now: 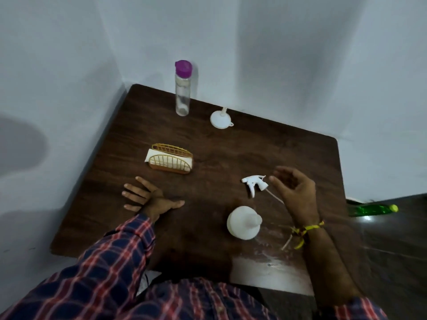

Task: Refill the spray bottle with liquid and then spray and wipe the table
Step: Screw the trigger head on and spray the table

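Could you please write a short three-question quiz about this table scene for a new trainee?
1. True or false: the spray head is screwed onto the white bottle.
2. Which hand lies flat on the table?
3. What stands nearest the far wall: A funnel, B clear bottle, C napkin holder?

Key: 1 false, it lies beside the bottle. 2 left hand. 3 B.

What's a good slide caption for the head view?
Spray head lies off the white bottle; right hand hovers beside it, left hand flat on table.
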The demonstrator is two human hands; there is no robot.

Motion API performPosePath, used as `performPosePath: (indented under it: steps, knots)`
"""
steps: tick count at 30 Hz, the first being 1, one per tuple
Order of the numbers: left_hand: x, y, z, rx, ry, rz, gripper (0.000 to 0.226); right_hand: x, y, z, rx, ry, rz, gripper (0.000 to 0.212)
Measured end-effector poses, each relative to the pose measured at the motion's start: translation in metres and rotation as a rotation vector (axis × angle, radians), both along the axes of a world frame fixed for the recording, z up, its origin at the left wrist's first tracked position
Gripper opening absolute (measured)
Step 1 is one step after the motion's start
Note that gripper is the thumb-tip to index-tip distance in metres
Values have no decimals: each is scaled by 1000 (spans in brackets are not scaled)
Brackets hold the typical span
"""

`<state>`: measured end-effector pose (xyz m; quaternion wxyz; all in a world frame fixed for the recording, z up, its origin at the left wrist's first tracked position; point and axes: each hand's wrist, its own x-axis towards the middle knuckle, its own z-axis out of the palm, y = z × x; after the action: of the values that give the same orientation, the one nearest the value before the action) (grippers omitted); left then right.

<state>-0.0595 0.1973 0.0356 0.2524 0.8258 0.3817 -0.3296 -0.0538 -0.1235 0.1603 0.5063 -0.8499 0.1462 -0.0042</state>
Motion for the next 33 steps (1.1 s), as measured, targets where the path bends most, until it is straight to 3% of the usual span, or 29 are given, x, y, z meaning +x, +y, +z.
performPosePath:
  steps: [3,6,8,11,15,21,28,33]
  knots:
    - [-16,-8,-10,82,-82,-51,161,-30,-28,-18,-57,20,-114,28]
    - [-34,-31,-20,115,-360,-66,123,-40,-42,-44,-158,60,-173,25]
    - [-47,-54,-24,86,-515,-117,102,-37,-46,-59,-223,116,-173,28]
    - [-61,-89,-27,-53,-577,-261,90,-20,-47,-68,-364,178,-61,35]
    - [-69,-117,-24,-199,-501,-506,94,15,-48,-80,-488,246,194,37]
    - [-74,-140,-8,-461,-433,-519,119,54,-34,-116,-646,295,403,54]
    - [-70,-159,9,-570,-554,-400,118,71,-30,-129,-604,185,356,43]
    - [-68,-171,17,-545,-610,-461,106,70,-43,-64,-339,-138,130,29]
